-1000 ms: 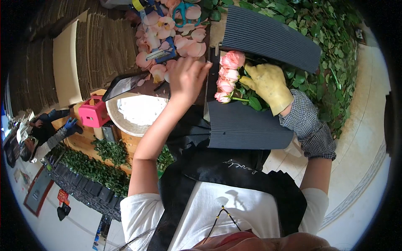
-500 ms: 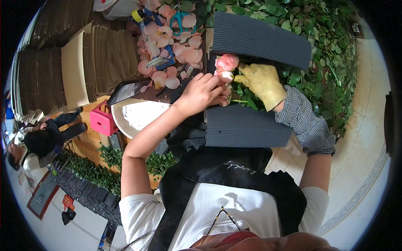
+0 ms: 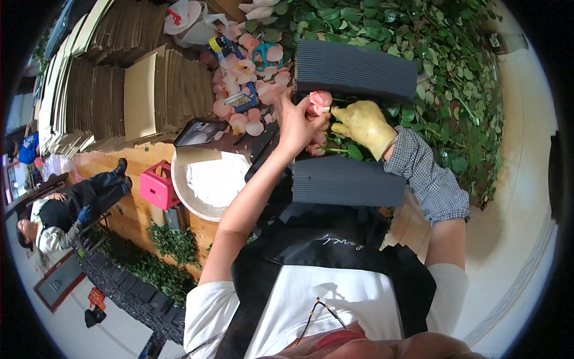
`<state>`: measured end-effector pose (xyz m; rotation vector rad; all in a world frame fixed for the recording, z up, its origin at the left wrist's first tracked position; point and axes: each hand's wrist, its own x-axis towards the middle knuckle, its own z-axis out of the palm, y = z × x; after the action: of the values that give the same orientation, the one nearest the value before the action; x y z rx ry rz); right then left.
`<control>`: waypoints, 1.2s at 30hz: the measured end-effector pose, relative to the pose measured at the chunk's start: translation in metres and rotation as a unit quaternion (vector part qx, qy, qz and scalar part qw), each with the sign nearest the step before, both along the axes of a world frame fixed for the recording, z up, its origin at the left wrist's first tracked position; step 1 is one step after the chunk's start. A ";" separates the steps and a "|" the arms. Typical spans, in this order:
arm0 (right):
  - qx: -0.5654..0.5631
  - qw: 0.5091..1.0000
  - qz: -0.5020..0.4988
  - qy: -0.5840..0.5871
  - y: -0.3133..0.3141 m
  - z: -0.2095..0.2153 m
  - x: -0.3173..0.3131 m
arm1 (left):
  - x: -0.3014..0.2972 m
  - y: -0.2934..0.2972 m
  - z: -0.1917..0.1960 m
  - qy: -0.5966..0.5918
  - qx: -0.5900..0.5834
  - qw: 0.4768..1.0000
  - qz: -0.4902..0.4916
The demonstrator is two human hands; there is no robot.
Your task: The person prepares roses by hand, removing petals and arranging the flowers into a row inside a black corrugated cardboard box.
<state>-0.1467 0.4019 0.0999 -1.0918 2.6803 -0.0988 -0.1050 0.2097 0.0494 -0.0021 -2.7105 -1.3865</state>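
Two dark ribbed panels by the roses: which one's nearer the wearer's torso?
The lower panel, just below the pink roses and yellow-gloved right hand; the upper panel lies on their far side.

Pink roses (image 3: 320, 99) partly hidden behind the left grip (image 3: 296, 124), their count unclear

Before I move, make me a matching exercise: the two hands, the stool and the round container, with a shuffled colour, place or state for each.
Column one:
1. Left hand
2. Right hand
3. Stool
4. Round container

Column two:
A. Pinkish red
B. Yellow-gloved
C. Has white material in it
D. Bare, fingers at the pink roses

Pairs: 1-D, 2-B, 3-A, 4-C.
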 end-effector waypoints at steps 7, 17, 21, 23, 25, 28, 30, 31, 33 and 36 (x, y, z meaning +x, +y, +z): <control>-0.077 0.993 -0.078 -0.039 0.011 0.026 0.003 | 0.009 -0.001 -0.011 0.051 -0.045 0.998 0.013; 0.020 0.998 -0.055 0.025 -0.011 0.013 0.009 | 0.008 0.002 -0.006 0.008 -0.062 0.998 -0.002; 0.083 0.995 -0.045 0.040 -0.024 0.009 0.010 | 0.009 -0.008 -0.006 -0.010 -0.086 0.996 -0.028; -0.008 0.996 -0.032 0.081 -0.010 0.004 0.011 | 0.003 -0.023 0.011 -0.048 -0.010 0.998 -0.026; -0.007 0.995 -0.029 0.094 -0.002 -0.004 0.012 | 0.007 -0.035 0.038 -0.024 0.016 1.000 0.007; 0.034 0.998 -0.034 0.043 -0.016 0.011 0.007 | 0.017 -0.038 0.069 -0.155 0.164 0.974 0.003; -0.027 0.998 -0.008 0.050 -0.010 0.011 0.009 | 0.015 -0.032 0.051 -0.321 0.375 0.861 -0.123; -0.064 0.998 -0.012 0.025 -0.003 0.008 0.006 | 0.011 -0.019 0.049 -0.332 0.288 0.884 -0.158; -0.177 0.982 -0.015 -0.064 0.015 0.012 -0.001 | 0.009 -0.003 0.026 -0.311 0.177 0.920 -0.160; -0.277 0.934 0.036 -0.222 0.014 0.085 -0.004 | 0.004 0.000 0.021 -0.266 0.058 0.937 -0.219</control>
<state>-0.1512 0.4154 0.1851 -1.1329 2.2395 -1.0101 -0.1007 0.2098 0.0705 -0.2776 -3.1961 -1.9061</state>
